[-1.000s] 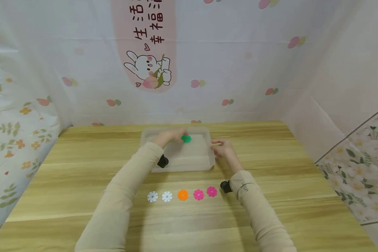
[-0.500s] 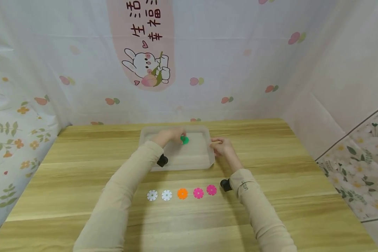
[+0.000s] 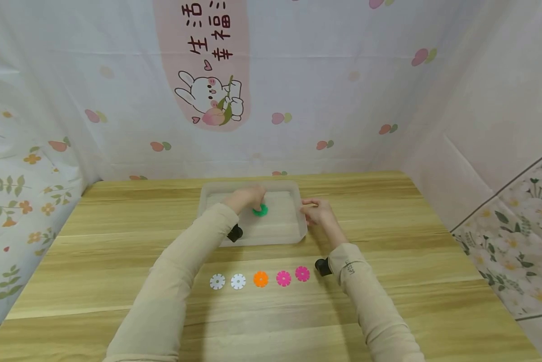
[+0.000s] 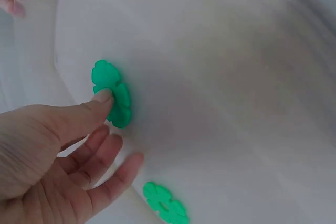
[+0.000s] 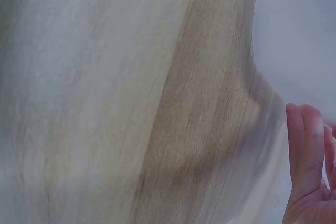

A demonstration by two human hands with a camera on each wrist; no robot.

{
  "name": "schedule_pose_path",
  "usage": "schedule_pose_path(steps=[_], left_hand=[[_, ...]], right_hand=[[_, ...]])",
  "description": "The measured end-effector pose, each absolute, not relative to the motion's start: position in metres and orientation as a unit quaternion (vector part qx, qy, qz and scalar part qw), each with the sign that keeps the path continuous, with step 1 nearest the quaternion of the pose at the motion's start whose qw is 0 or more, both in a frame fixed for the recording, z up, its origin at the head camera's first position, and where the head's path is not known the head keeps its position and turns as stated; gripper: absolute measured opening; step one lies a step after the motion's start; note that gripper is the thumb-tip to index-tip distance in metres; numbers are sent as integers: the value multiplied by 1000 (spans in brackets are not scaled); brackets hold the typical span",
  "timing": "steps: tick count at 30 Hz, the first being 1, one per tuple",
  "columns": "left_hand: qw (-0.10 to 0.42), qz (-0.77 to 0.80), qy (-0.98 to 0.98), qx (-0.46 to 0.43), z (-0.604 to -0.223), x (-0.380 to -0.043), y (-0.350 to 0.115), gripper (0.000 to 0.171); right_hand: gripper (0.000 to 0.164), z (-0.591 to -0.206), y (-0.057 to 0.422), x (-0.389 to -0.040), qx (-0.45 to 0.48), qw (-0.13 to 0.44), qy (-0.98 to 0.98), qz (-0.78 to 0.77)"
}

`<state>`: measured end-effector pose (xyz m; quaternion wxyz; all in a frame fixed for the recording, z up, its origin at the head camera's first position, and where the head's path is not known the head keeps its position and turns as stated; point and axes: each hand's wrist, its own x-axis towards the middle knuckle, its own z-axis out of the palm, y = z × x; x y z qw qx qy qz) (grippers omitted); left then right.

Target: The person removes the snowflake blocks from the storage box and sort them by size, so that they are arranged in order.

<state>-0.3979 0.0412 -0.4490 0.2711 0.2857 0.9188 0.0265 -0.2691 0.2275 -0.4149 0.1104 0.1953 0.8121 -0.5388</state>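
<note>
In the head view my left hand (image 3: 251,197) reaches into the translucent plastic tray (image 3: 234,241). It pinches a green notched plastic disc (image 4: 123,95), with the thumb on its face in the left wrist view. Lower in that view lies a second green disc (image 4: 165,203), close past the fingertips; in the head view it is hidden. At the tray's right side is my right hand (image 3: 319,212), fingertips right at the rim. The right wrist view shows its fingers (image 5: 310,145) held straight against the tray wall.
A row of notched discs lies on the wooden table (image 3: 388,226) in front of the tray: two white discs (image 3: 238,281), an orange disc (image 3: 260,279) and two pink discs (image 3: 284,278). Patterned cloth (image 3: 307,95) hangs behind the table and along both sides.
My left hand's green disc has come nearer to me and slightly left inside the tray. The right hand stays at the tray's right rim, and the row of discs is unchanged.
</note>
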Motion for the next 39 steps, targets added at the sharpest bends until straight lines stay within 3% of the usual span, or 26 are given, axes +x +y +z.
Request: schedule_pose_path(steps=[5, 15, 24, 27, 32, 36, 39], left_hand=[[269, 49, 916, 295, -490, -430, 36, 33], [302, 36, 917, 259, -447, -391, 31, 39], [333, 159, 888, 275, -508, -432, 26, 35], [305, 215, 873, 313, -514, -432, 24, 27], [320, 271, 834, 359, -463, -401, 16, 20], [319, 256, 851, 330, -395, -350, 15, 17], [303, 265, 852, 335, -368, -326, 9, 17]], right_hand=[[37, -414, 226, -269, 192, 111, 811, -541], [36, -414, 221, -269, 190, 108, 814, -539], [34, -418, 220, -269, 176, 104, 818, -537], [35, -419, 222, -269, 181, 103, 818, -537], [36, -418, 224, -268, 183, 102, 816, -539], [35, -416, 227, -266, 180, 99, 818, -538], [35, -415, 226, -265, 177, 100, 819, -537]])
